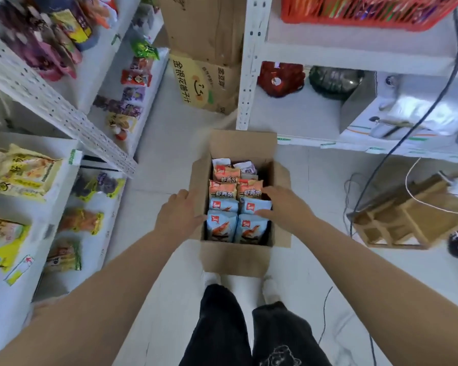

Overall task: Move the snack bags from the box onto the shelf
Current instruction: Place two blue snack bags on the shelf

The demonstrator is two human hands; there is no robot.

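Shelf (64, 165) at 9 o'clock: already stocked with packets (19, 173); risk of knocking those off through careless placement. Box (233, 257) on the floor (169, 165) at 12 o'clock, flaps open: packed tight in two columns, so expect risk of dragging neighbours up, or of lifting and tipping the light carton, through a sharp pull. Holds blue snack bags (222, 225) at its 6 o'clock end, orange bags (222, 188) mid-box, purple-and-white packets (245, 167) at its 12 o'clock end. Left hand (179, 212): laid flat on the flap (197, 177) at the box's 9 o'clock, fingers straight, holding nothing, seemingly steadying. Right hand (283, 204): reaching in from 3 o'clock, grip spread wide, thumb and fingers straddling the top of a second-row blue bag; not visibly closed on it. Watch also for a slip through pinching only the crimped seal.
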